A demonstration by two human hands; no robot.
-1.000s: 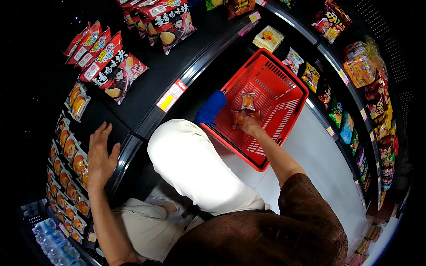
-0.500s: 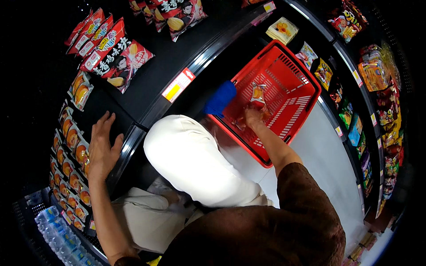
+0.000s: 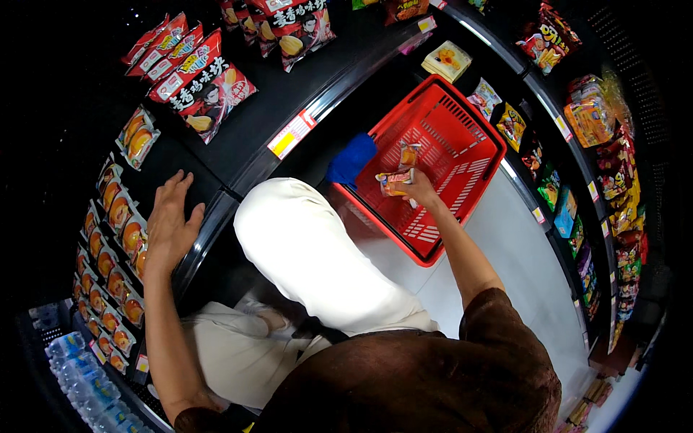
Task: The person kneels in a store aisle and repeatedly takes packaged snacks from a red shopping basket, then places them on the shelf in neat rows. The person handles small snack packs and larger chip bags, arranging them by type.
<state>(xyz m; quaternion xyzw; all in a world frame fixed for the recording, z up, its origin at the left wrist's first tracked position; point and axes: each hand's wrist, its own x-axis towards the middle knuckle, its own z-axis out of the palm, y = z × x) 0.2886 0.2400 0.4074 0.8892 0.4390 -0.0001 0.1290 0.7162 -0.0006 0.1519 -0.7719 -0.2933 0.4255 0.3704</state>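
Observation:
My right hand (image 3: 420, 189) is closed round a small snack packet (image 3: 393, 183) with a clear and orange wrapper, held over the red shopping basket (image 3: 473, 148). Inside the basket lies another small wrapped packet (image 3: 409, 154), just beyond the held one. A blue cloth-like piece (image 3: 351, 160) hangs over the basket's left rim. My left hand (image 3: 173, 224), fingers spread and holding nothing, rests at the dark shelf (image 3: 179, 155) on the left, beside rows of packaged round buns (image 3: 118, 209).
Red snack bags (image 3: 209, 94) stand on the left shelf, with one bun packet (image 3: 137, 137) near them. Colourful snack bags (image 3: 512, 126) line the right shelves. My bent knee (image 3: 289, 224) is close to the basket. Bottled water packs (image 3: 83, 382) stand at lower left.
My right hand has risen from inside the basket and moved slightly left, bringing up a packet. The left hand stays at the shelf. The view has shifted slightly.

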